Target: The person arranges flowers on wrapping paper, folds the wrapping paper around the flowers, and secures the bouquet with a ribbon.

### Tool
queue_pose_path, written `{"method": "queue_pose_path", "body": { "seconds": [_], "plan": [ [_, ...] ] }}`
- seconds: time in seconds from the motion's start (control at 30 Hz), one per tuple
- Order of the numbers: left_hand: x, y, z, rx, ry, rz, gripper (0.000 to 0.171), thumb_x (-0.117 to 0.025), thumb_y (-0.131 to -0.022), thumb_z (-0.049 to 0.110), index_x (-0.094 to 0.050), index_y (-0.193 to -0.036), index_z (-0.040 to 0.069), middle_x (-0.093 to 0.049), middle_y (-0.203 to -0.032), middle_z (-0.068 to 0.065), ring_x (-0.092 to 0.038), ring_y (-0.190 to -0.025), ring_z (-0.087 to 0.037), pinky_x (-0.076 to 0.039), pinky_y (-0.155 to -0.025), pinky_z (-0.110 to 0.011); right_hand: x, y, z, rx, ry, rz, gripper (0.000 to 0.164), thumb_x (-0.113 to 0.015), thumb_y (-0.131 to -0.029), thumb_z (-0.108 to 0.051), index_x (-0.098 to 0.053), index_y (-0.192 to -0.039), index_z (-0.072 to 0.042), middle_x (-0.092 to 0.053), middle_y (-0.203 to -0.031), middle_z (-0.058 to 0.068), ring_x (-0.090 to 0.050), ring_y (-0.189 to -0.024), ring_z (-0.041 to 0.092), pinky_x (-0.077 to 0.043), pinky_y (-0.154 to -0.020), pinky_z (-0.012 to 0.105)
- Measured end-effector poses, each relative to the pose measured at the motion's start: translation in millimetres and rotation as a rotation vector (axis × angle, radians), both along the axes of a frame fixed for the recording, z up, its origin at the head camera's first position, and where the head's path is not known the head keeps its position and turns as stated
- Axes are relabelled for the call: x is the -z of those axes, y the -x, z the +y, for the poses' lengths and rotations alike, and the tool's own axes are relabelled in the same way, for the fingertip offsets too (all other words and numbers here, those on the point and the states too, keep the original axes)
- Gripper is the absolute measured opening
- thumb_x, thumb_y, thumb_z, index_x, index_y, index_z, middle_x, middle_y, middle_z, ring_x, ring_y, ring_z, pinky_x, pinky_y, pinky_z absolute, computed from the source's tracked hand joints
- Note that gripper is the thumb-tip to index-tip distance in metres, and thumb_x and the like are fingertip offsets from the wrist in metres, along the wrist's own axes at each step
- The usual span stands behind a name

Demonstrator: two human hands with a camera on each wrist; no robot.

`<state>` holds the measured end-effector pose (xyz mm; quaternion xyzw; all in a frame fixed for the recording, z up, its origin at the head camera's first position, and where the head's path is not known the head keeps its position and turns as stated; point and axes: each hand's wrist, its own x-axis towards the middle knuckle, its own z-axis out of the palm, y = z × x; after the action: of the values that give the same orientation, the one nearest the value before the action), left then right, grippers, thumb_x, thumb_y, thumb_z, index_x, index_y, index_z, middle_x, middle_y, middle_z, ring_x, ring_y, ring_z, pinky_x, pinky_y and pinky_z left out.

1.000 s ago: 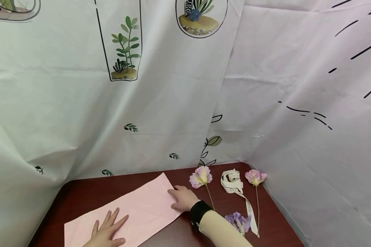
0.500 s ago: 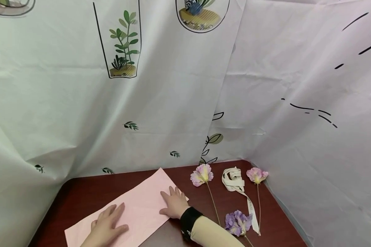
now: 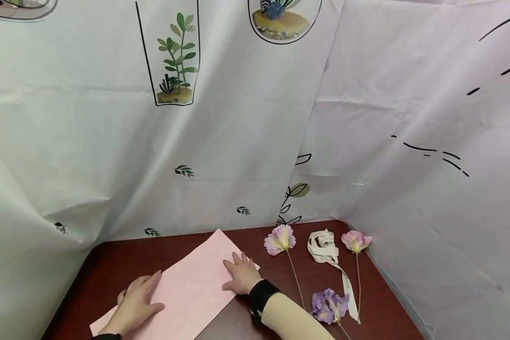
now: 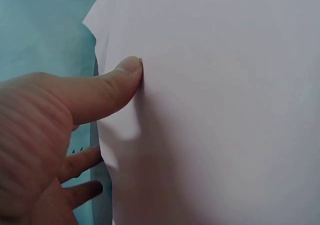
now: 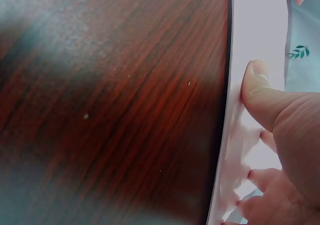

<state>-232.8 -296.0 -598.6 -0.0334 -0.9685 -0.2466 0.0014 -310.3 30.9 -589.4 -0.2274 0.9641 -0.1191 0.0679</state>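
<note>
A sheet of pink paper [image 3: 195, 283] lies slantwise on the dark red table in the head view. On its far left edge rests my left hand [image 3: 131, 302], thumb apart from the fingers. In the left wrist view the thumb [image 4: 107, 92] touches the paper's face while other fingers sit at and past its edge. My right hand [image 3: 242, 274] presses near the sheet's right end with fingers spread. The right wrist view shows that hand's thumb [image 5: 260, 85] and fingertips on the paper, close to its near edge.
Right of the paper lie a pink-yellow flower [image 3: 280, 240], a purple flower [image 3: 329, 306] and a pink flower [image 3: 356, 242], all on stems. A cream ribbon [image 3: 324, 248] lies loosely coiled between them, its tail trailing forward. A white printed curtain [image 3: 238, 141] hangs behind the table [image 3: 123, 259].
My left hand has slid from the paper's middle toward its far left edge. The right hand has shifted left, from the right edge onto the sheet, and its fingers have spread.
</note>
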Motion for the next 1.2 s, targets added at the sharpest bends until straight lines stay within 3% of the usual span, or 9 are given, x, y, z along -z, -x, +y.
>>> {"method": "queue_pose_path", "body": {
  "seconds": [0.27,0.33,0.43,0.57,0.67,0.8,0.9,0.97,1.2],
  "plan": [
    [-6.6,7.7,3.4,-0.020,0.018,0.073,0.100,-0.093,-0.066,0.023,-0.045,-0.152,0.009,-0.056,-0.121,-0.019,-0.056,-0.110,-0.041,-0.028,-0.091,-0.074,-5.7,-3.5,0.4,0.029,0.015,-0.025,0.070,-0.075,-0.086,-0.049,-0.054,-0.148,-0.024,-0.038,-0.159,0.016,-0.028,-0.148,0.045,-0.029,-0.115,0.060],
    [-14.1,10.0,1.3,-0.031,0.007,0.092,0.098,-0.091,-0.069,0.019,-0.042,-0.153,0.008,-0.059,-0.118,-0.020,-0.059,-0.106,-0.039,-0.034,-0.092,-0.070,-6.1,-4.3,-0.1,0.036,0.029,-0.031,0.070,-0.075,-0.086,-0.048,-0.054,-0.148,-0.024,-0.038,-0.159,0.018,-0.027,-0.148,0.045,-0.028,-0.115,0.061],
    [-32.2,14.5,-2.2,-0.060,-0.029,0.073,0.088,-0.087,-0.074,0.016,-0.045,-0.151,0.005,-0.062,-0.092,-0.012,-0.060,-0.079,-0.028,-0.047,-0.072,-0.048,-3.9,-5.1,-1.4,0.056,0.053,-0.021,0.070,-0.076,-0.086,-0.048,-0.055,-0.147,-0.022,-0.037,-0.158,0.021,-0.026,-0.149,0.045,-0.027,-0.116,0.061],
    [-58.5,16.6,-2.0,-0.059,-0.040,0.099,0.055,-0.084,-0.078,0.018,-0.066,-0.130,0.012,-0.064,-0.082,0.001,-0.053,-0.070,-0.015,-0.039,-0.061,-0.033,-0.4,-7.3,-3.8,0.103,0.101,0.047,0.073,-0.079,-0.083,-0.046,-0.056,-0.145,-0.014,-0.041,-0.153,0.027,-0.031,-0.146,0.048,-0.029,-0.115,0.060],
    [-74.4,13.3,4.5,-0.041,-0.019,0.200,0.035,-0.085,-0.077,0.019,-0.070,-0.109,0.019,-0.068,-0.088,0.006,-0.057,-0.075,-0.012,-0.043,-0.064,-0.035,0.9,-8.8,-7.6,0.156,0.191,0.124,0.076,-0.080,-0.082,-0.041,-0.053,-0.145,-0.008,-0.045,-0.149,0.029,-0.034,-0.143,0.051,-0.033,-0.112,0.060],
    [-93.5,3.6,21.1,-0.023,0.003,0.359,0.034,-0.088,-0.073,0.014,-0.065,-0.097,0.023,-0.062,-0.079,0.010,-0.053,-0.067,-0.009,-0.040,-0.058,-0.033,-6.3,-9.4,-17.4,0.231,0.388,0.220,0.085,-0.077,-0.084,-0.036,-0.040,-0.154,-0.007,-0.057,-0.140,0.020,-0.048,-0.135,0.043,-0.045,-0.104,0.054],
    [-106.3,-4.7,37.6,0.025,0.057,0.530,0.038,-0.090,-0.067,0.007,-0.063,-0.089,0.022,-0.059,-0.075,0.012,-0.051,-0.062,-0.007,-0.040,-0.053,-0.032,-22.5,-10.3,-26.3,0.281,0.544,0.201,0.092,-0.072,-0.089,-0.045,-0.025,-0.161,-0.013,-0.071,-0.112,0.001,-0.066,-0.103,0.021,-0.054,-0.081,0.037],
    [-113.2,-8.6,49.8,0.076,0.114,0.645,0.041,-0.090,-0.063,0.004,-0.062,-0.088,0.020,-0.060,-0.074,0.009,-0.055,-0.060,-0.010,-0.040,-0.052,-0.032,-36.6,-12.3,-31.0,0.284,0.629,0.159,0.095,-0.066,-0.092,-0.053,-0.017,-0.164,-0.017,-0.070,-0.087,-0.011,-0.064,-0.075,0.010,-0.050,-0.064,0.029],
    [-125.1,-18.9,84.2,0.215,0.302,0.909,0.039,-0.085,-0.061,-0.005,-0.060,-0.087,0.009,-0.055,-0.069,-0.003,-0.057,-0.060,-0.023,-0.037,-0.050,-0.036,-77.0,-23.2,-41.0,0.047,0.488,0.224,0.075,-0.043,-0.100,-0.065,-0.010,-0.162,-0.041,-0.046,-0.053,-0.021,-0.044,-0.044,0.001,-0.037,-0.042,0.023]
  ]
}}
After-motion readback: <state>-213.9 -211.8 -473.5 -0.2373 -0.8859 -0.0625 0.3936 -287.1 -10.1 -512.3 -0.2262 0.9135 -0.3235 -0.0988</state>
